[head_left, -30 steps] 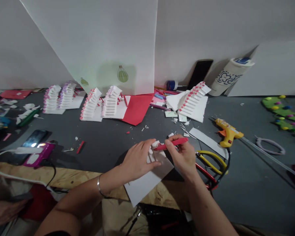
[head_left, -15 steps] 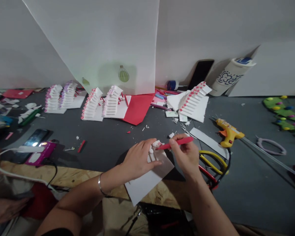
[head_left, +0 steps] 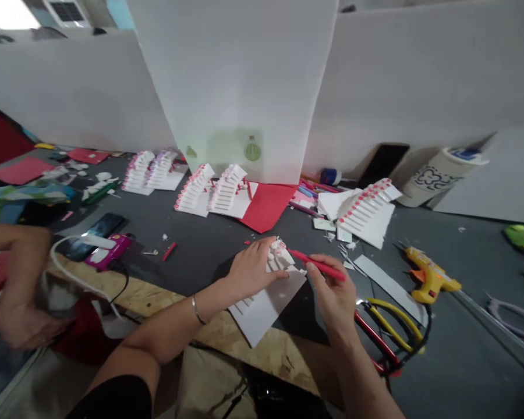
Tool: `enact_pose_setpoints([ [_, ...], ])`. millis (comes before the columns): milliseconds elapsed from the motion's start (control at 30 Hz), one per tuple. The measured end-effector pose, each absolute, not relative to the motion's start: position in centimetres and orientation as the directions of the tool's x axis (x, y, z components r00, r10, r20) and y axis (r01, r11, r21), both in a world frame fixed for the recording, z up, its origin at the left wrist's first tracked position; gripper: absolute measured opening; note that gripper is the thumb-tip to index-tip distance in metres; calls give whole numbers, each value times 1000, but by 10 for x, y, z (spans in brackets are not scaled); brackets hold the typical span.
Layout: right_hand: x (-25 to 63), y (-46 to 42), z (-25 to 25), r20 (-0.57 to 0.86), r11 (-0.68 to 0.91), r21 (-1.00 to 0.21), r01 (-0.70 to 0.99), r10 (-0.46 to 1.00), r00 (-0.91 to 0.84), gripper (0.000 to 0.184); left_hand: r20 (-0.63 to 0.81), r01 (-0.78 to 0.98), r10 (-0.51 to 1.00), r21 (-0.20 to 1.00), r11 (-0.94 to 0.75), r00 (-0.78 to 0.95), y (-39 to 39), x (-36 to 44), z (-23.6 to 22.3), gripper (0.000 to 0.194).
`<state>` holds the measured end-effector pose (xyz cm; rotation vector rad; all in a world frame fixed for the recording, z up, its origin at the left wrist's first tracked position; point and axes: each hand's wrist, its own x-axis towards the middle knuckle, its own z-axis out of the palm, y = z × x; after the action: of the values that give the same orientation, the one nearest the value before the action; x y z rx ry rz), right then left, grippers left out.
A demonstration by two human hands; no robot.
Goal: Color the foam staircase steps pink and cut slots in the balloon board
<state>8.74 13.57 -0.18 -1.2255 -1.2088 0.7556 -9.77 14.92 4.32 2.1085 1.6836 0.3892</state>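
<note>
My left hand (head_left: 252, 269) rests curled on a small white paper staircase model (head_left: 271, 285) that stands on a white card at the near edge of the dark table, its fingers pressed on the top steps. My right hand (head_left: 332, 291) pinches a red pen (head_left: 317, 265), whose tip points left at the pink-dotted top of the model. Both forearms reach in from below, and a thin bracelet circles the left wrist.
Finished stair models (head_left: 369, 212) stand along the back with a red sheet (head_left: 266, 206) and a tall white card. A yellow glue gun (head_left: 430, 276), pliers (head_left: 390, 326), a phone (head_left: 91, 230) and paper scraps lie around. Another person's arm (head_left: 17, 279) is at left.
The view has tilted up and turned, so everything sits lower and further right. My right hand has drawn the pen's rear end down and to the right. The left hand stays on the model.
</note>
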Motion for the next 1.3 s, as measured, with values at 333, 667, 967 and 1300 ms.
enact_pose_setpoints([
  [333, 89, 126, -4, 710, 591, -447, 672, 691, -135, 12, -151, 873, 947, 448, -191, 285, 145, -100, 51, 85],
  [667, 85, 120, 3, 766, 672, -271, 689, 584, -269, 14, -164, 889, 947, 417, -188, 277, 145, -100, 46, 86],
  [967, 82, 120, 8, 774, 697, -332, 636, 587, -238, 7, -202, 904, 941, 388, -179, 273, 146, -99, 49, 85],
  [1300, 89, 123, -1, 645, 501, -619, 604, 764, 27, 8, -197, 920, 943, 344, -190, 268, 147, -96, 47, 95],
])
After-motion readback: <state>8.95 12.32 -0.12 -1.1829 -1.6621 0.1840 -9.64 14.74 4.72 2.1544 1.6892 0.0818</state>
